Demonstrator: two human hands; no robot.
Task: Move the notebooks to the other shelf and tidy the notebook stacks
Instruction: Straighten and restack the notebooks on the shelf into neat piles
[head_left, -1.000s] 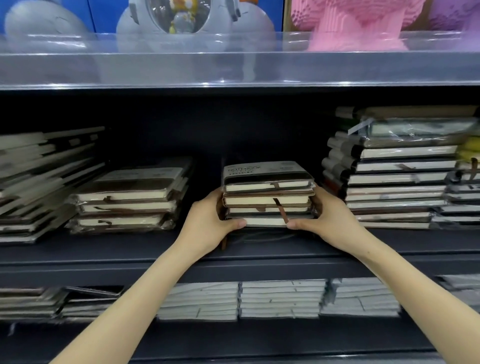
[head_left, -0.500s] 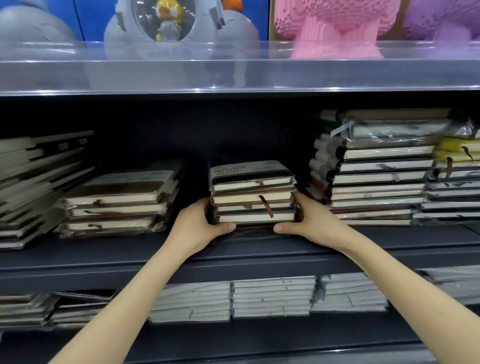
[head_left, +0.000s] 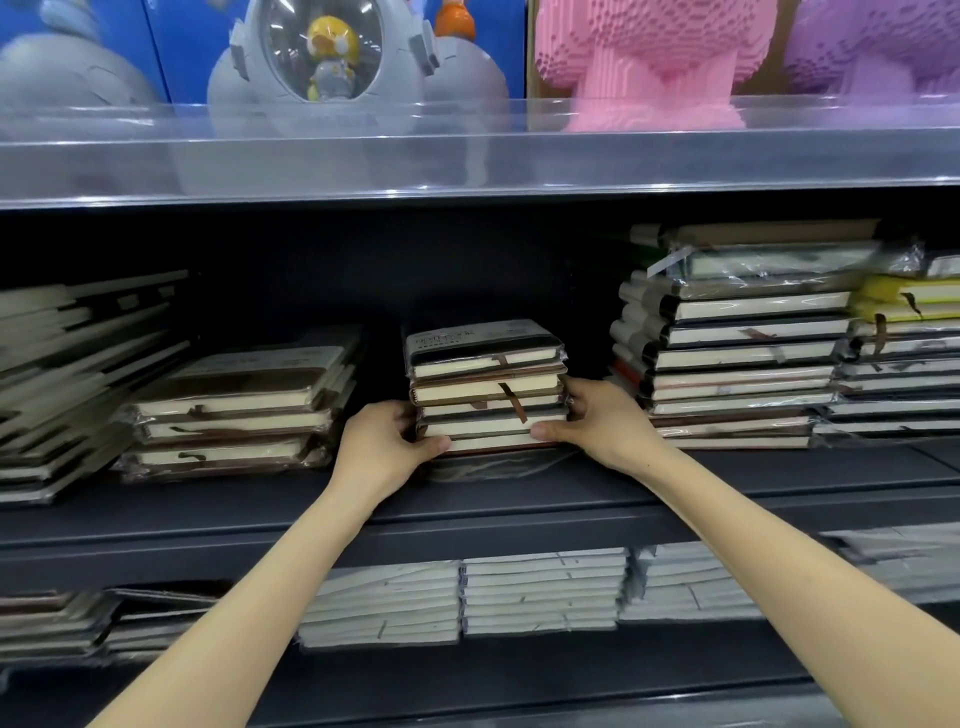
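stack (head_left: 485, 387): on middle shelf (head_left: 519, 499), resting or lifted unclear | left hand (head_left: 382, 441): fingers (head_left: 426, 446) curled round stack's left end | right hand (head_left: 597, 421): grips right end | long axis: hand to hand, both equally near

- The left hand (head_left: 387, 449) is stretched forward with its palm turned inward. Its fingers curl round the left side of the notebook stack (head_left: 485, 387), and its thumb lies along the stack's lower front edge.
- The right hand (head_left: 597, 423) mirrors it, with the palm facing inward, the fingers wrapped round the right side and the thumb pressed on the lower front edge.
- The two thumb tips point at each other and stay apart.
- Both forearms are bare and rise from the lower corners of the view, converging toward the middle.
- The right hand sits slightly higher than the left.
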